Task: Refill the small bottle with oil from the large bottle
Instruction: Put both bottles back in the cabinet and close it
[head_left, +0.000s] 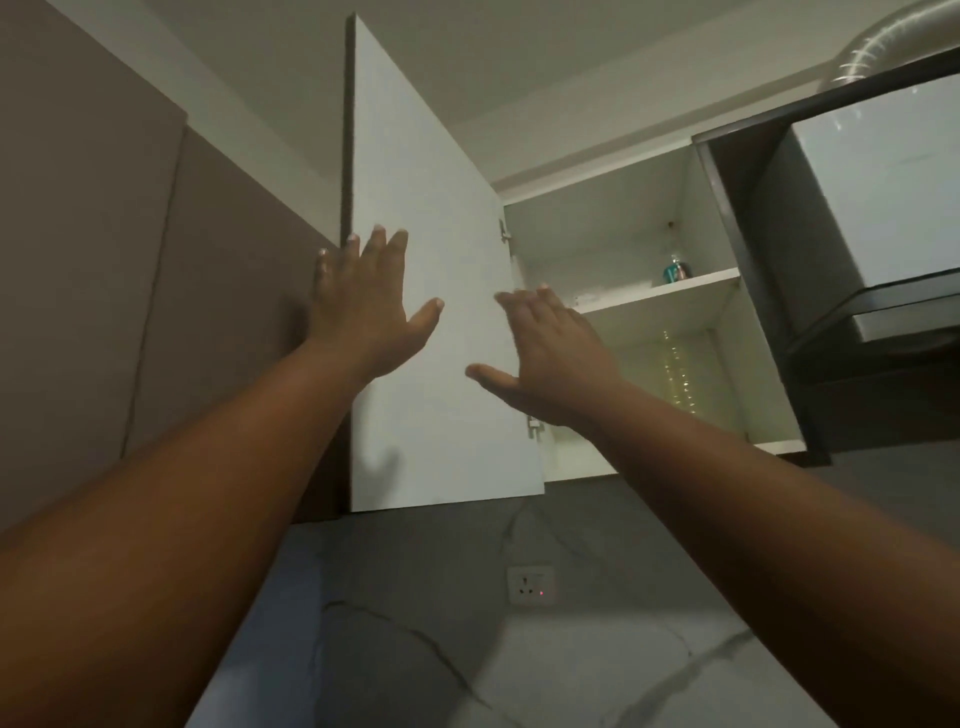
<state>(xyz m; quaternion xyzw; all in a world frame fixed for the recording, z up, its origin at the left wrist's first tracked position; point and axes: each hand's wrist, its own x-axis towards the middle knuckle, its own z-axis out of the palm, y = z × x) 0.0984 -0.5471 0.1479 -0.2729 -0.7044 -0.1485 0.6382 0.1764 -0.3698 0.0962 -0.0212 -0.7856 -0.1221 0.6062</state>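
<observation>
I look up at an open wall cupboard. A large clear bottle of yellowish oil (678, 371) stands on its lower shelf, at the back right. My left hand (363, 306) is raised with straight fingers against the edge of the open white cupboard door (426, 208). My right hand (550, 353) reaches with spread fingers into the cupboard opening, left of the large bottle and apart from it. Neither hand holds anything. No small oil bottle shows that I can identify.
A small teal bottle (674, 270) sits on the upper shelf (660, 293). A dark range hood (878, 218) with a silver duct hangs to the right. Brown cupboard fronts (104, 260) are on the left. A wall socket (531, 585) sits on the grey marbled backsplash below.
</observation>
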